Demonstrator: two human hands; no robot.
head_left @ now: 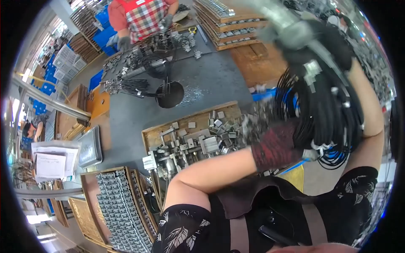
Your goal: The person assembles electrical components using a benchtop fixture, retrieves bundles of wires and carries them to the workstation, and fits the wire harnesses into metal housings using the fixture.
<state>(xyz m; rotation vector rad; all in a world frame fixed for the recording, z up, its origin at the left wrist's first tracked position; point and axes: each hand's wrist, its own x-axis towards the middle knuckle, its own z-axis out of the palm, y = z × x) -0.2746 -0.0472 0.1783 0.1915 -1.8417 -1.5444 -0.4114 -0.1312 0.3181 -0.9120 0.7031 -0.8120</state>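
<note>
In front of my right side hangs a thick bundle of black cables [331, 109] with small metal and white connectors. My right hand [316, 44], in a dark glove, is raised and closed around the upper part of the bundle; motion blurs it. A pale, blurred length [280, 19] sticks out above this hand. Lower down, my left hand [278, 145] wears a dark red and black glove and grips the bundle from its left side. The cables partly hide its fingers. Looped cable ends hang beneath it.
A wooden tray [154, 130] of metal parts and a clamp-like fixture [168, 164] lie before me. The grey table [223, 78] has a round hole [171, 95]. Across it works a person in a checked apron [143, 19]. Stacked trays [223, 27] stand behind; racked parts [120, 206] at left.
</note>
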